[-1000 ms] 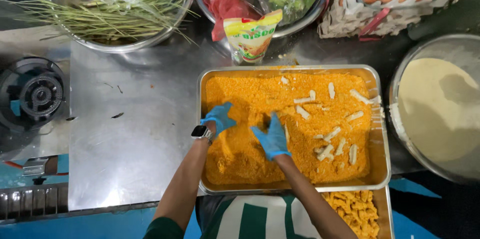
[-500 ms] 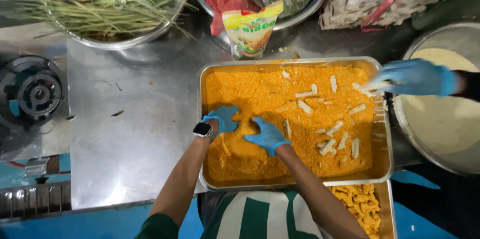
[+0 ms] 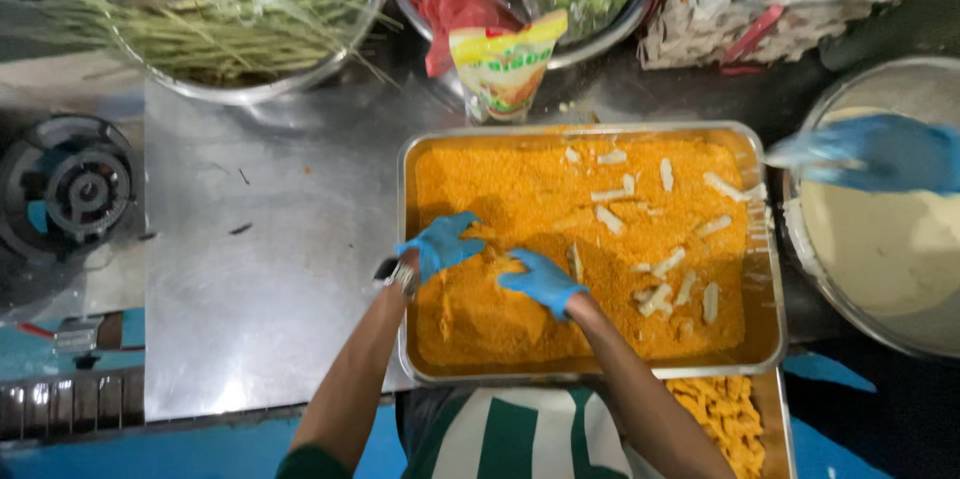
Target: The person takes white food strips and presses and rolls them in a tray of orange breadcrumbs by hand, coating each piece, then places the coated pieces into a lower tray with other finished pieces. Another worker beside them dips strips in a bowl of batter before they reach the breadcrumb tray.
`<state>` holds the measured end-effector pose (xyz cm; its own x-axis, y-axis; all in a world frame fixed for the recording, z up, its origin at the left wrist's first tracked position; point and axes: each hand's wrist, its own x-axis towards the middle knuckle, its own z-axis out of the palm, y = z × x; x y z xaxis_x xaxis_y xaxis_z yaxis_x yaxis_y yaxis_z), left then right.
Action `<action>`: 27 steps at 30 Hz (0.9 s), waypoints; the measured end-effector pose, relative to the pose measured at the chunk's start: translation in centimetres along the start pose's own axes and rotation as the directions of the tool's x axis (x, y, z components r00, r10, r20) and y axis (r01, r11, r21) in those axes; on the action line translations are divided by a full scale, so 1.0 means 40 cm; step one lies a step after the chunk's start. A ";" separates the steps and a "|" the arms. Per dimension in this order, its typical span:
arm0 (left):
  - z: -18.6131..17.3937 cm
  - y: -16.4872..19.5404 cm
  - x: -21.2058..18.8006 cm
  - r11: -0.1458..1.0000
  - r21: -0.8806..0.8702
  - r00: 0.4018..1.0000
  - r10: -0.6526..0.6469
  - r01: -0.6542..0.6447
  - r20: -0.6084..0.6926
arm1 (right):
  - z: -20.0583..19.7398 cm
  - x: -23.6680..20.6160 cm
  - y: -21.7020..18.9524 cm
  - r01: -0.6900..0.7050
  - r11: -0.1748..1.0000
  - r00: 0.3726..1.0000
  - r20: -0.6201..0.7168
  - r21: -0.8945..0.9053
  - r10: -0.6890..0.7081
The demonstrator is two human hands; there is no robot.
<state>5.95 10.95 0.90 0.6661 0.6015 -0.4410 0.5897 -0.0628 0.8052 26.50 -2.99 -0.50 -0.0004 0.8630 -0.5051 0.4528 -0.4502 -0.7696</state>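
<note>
Nearest, a second tray of coated orange sticks (image 3: 722,421) is cut off by the frame's bottom edge. Above it, the left hand (image 3: 440,244) and right hand (image 3: 541,282), both in blue gloves, press loosely curled into orange crumbs in the metal tray (image 3: 770,339); whether they grip anything cannot be told, fingertips being buried. Pale uncoated sticks (image 3: 660,269) lie scattered at right. Another person's blurred gloved hand (image 3: 880,154) hovers over a batter bowl (image 3: 900,249). Farthest, a bowl of green stalks (image 3: 230,9) is partly cropped.
</note>
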 end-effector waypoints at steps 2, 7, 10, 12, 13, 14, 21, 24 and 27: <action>0.006 0.039 -0.017 0.993 -0.099 0.992 0.051 -0.062 -0.116 | -0.009 -0.010 0.014 0.005 0.956 0.991 -0.131 0.294 0.035; 0.090 0.146 -0.082 0.950 -0.190 0.920 0.168 -0.247 -0.354 | -0.010 -0.030 -0.018 -0.113 0.411 0.944 -0.031 0.904 0.329; 0.120 0.184 -0.125 0.928 -0.187 0.887 0.227 -0.322 -0.402 | -0.002 -0.033 -0.044 -0.134 -0.062 0.981 0.124 0.989 -0.150; 0.113 0.186 -0.151 0.907 0.029 0.831 0.398 -0.420 -0.390 | 0.003 -0.036 -0.046 -0.138 -0.120 0.990 0.137 0.983 -0.015; 0.104 0.180 -0.160 0.909 0.061 0.789 0.390 -0.412 -0.474 | 0.003 -0.037 -0.042 -0.135 -0.151 0.988 0.144 0.979 0.050; 0.093 0.168 -0.170 0.913 0.087 0.743 0.377 -0.398 -0.553 | 0.002 -0.038 -0.036 -0.160 -0.244 0.982 0.129 0.957 -0.137; 0.073 0.027 -0.180 0.762 0.646 0.966 0.196 -0.042 -0.169 | -0.053 -0.055 -0.003 -0.160 -0.076 0.981 0.150 0.984 -0.122; 0.092 -0.018 -0.173 0.763 0.636 0.956 0.260 -0.119 -0.134 | -0.070 -0.074 -0.013 -0.193 -0.061 0.967 0.180 0.979 -0.178; 0.094 -0.042 -0.173 0.735 0.665 0.973 0.225 -0.135 -0.050 | -0.075 -0.102 -0.026 -0.154 -0.031 0.965 0.144 0.987 -0.217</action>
<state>2.06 3.91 1.11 0.7578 0.6114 -0.2281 0.6467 -0.6570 0.3875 28.69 -5.36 3.53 -0.2271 0.8979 -0.3771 -0.8946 -0.3453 -0.2836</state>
